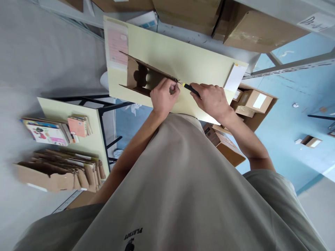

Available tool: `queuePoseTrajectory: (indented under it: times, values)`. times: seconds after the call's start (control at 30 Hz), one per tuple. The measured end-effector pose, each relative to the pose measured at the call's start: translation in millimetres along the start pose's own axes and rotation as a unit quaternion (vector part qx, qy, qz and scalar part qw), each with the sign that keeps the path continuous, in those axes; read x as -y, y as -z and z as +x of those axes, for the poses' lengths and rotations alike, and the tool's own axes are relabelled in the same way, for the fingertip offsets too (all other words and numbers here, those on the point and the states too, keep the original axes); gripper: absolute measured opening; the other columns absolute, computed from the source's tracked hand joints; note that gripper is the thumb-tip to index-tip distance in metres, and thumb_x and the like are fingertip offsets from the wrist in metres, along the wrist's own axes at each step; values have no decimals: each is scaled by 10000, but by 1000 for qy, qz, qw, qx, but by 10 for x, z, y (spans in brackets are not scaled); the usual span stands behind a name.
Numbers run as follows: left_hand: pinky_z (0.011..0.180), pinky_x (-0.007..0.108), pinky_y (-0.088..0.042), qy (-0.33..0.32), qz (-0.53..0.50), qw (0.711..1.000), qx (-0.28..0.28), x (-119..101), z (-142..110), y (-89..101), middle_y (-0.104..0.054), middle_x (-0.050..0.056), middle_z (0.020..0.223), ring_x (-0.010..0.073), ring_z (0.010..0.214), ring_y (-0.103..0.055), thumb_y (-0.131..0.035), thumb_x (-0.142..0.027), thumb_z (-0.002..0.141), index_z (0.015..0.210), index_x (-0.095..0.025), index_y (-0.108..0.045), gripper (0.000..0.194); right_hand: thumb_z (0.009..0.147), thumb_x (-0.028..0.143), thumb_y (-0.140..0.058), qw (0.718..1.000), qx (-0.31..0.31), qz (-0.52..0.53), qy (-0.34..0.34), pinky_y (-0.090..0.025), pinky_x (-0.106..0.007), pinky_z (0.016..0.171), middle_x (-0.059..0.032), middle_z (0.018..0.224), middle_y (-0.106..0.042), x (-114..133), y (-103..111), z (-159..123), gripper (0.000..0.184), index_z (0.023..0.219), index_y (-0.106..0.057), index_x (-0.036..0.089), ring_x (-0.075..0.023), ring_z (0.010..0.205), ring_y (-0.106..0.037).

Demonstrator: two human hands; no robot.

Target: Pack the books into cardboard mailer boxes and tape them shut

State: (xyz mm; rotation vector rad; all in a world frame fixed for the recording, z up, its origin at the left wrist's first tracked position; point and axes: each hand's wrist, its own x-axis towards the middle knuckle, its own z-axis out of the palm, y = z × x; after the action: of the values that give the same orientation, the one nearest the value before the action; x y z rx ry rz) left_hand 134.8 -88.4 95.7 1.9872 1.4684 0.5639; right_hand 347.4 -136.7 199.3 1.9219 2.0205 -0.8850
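A narrow, open brown cardboard piece (132,71) with upright walls and rounded cut-outs stands on the pale yellow tabletop (204,59). My left hand (165,97) is closed at its right end, thumb and fingers pinched near the wall's corner. In my right hand (210,100) is a slim hand tool (188,88) with a black and yellow handle. The tool's thin metal tip meets the cardboard corner right beside my left fingertips. What kind of tip it has is too small to tell.
A pink printed sheet (117,45) lies at the tabletop's left end, a white pad (235,77) at the right. Cardboard boxes (261,31) fill the shelf behind. On a lower left table are booklets (47,134) and folded cardboard (65,174). An open carton (256,101) stands at right.
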Motion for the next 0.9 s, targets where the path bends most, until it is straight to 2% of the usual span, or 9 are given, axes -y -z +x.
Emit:
queuePoseTrajectory:
  times: [0.2,0.4,0.53,0.6,0.77,0.9]
  values:
    - [879,343,-624,4,3,1000,3,46,-34,-24,-755,22,918,225,982,-822,-739,-313,1138,945,-259,-673,211,1248,393,-430,1000,-3,6,-4,-492,-462,918,-216,1369,-842,76,-77,33,495,1664,-640,225,-398,1136,-781]
    - [808,319,-609,-3,9,1000,-11,18,-37,-11,-718,6,844,198,874,-782,-735,-351,1133,914,-268,-656,247,1263,445,-391,1000,3,3,-21,-489,-428,887,-205,1312,-857,54,-81,-48,497,1612,-670,228,-369,1106,-785]
    - [805,326,-581,5,8,1000,1,53,-44,-20,-693,6,850,189,832,-750,-723,-293,1113,888,-259,-629,246,1265,507,-441,999,21,4,-23,-491,-423,904,-231,1345,-848,164,-83,35,522,1650,-637,213,-373,1139,-779]
    - [814,333,-570,8,18,1000,-11,92,-39,-20,-694,9,856,189,818,-733,-740,-256,1084,882,-257,-629,231,1264,504,-446,999,27,6,-24,-487,-424,909,-244,1356,-844,196,-110,88,533,1669,-621,205,-378,1151,-774]
    - [811,339,-556,-4,50,997,-50,167,-12,-8,-695,4,814,185,772,-693,-761,-182,1019,873,-257,-659,194,1258,482,-412,999,21,13,-30,-467,-411,881,-237,1320,-857,91,-278,143,527,1629,-664,204,-370,1128,-769]
    - [788,327,-563,-15,59,997,-55,154,-16,13,-717,4,809,181,769,-690,-747,-244,1042,873,-272,-675,186,1255,426,-409,999,11,24,-24,-467,-420,882,-227,1296,-865,21,-388,137,491,1574,-712,207,-362,1098,-780]
